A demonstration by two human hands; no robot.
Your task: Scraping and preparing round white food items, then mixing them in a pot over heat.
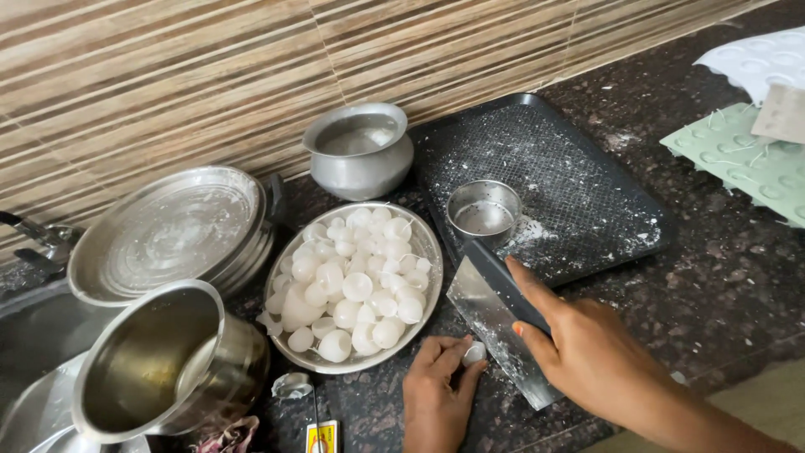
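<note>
Left hand (436, 394) pinches a small white wax piece (475, 353); right hand (587, 348) grips a flat metal scraper (490, 323) beside a plate (423, 243) of white pieces

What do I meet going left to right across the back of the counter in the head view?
Steel lid → round pot → small steel cup on the dark tray → green mould sheet.

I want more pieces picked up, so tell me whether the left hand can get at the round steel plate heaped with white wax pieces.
Probably yes. The left hand pinches one small white wax piece just beside the round steel plate's near rim, with only bare dark counter between.
</note>
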